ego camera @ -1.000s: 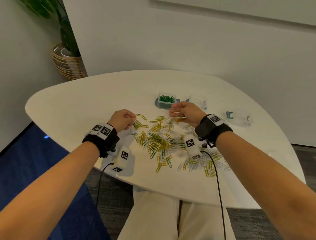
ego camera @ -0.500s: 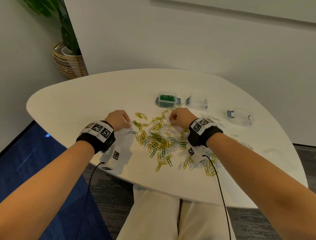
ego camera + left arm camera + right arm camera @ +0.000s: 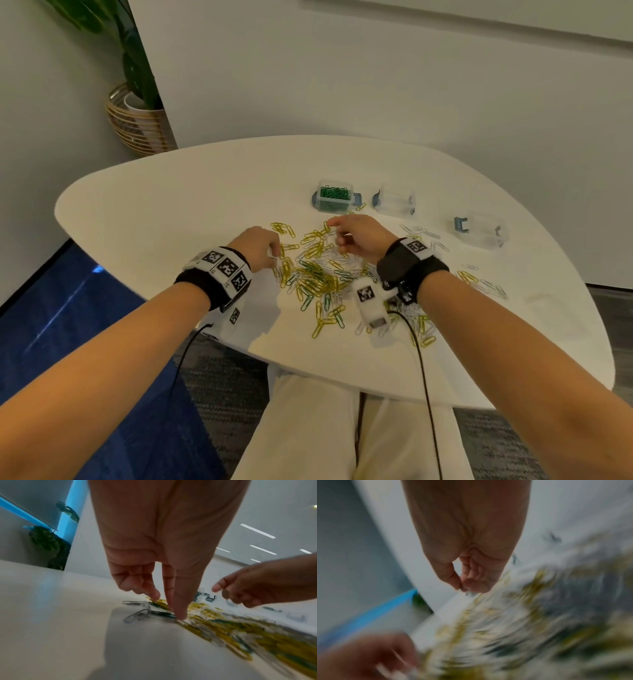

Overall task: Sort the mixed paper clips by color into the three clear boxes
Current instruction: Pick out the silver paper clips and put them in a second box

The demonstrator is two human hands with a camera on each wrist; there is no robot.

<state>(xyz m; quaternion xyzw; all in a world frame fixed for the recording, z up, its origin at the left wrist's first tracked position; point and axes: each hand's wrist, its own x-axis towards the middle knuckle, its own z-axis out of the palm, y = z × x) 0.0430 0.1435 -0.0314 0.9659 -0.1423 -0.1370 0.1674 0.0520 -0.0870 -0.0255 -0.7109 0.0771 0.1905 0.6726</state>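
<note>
We see a mixed pile of paper clips (image 3: 318,274) spread over the near middle of the white table (image 3: 171,212): mostly yellow, with dark green and white/silver ones tangled through; thin wire loops, many overlapping. Stray white clips (image 3: 424,236) trail off to the right. Three clear boxes sit past the pile: the left box (image 3: 334,197) is packed with green clips, the middle box (image 3: 394,201) and the right box (image 3: 481,230) look clear, contents too faint to tell. Left hand (image 3: 255,247) is at the pile's left edge, fingers pointing down; the left wrist view shows index finger and thumb (image 3: 178,609) pressed together on the tabletop at a dark green clip (image 3: 163,613), silver clips (image 3: 137,614) just beside. We read that as a pinch on the green clip, though blur makes contact hard to confirm. Right hand (image 3: 359,236) hovers over the pile's far side, near the left box; the right wrist view is heavily smeared, but thumb and fingertips (image 3: 465,584) meet, possibly on something small and dark, we can't tell what.
</note>
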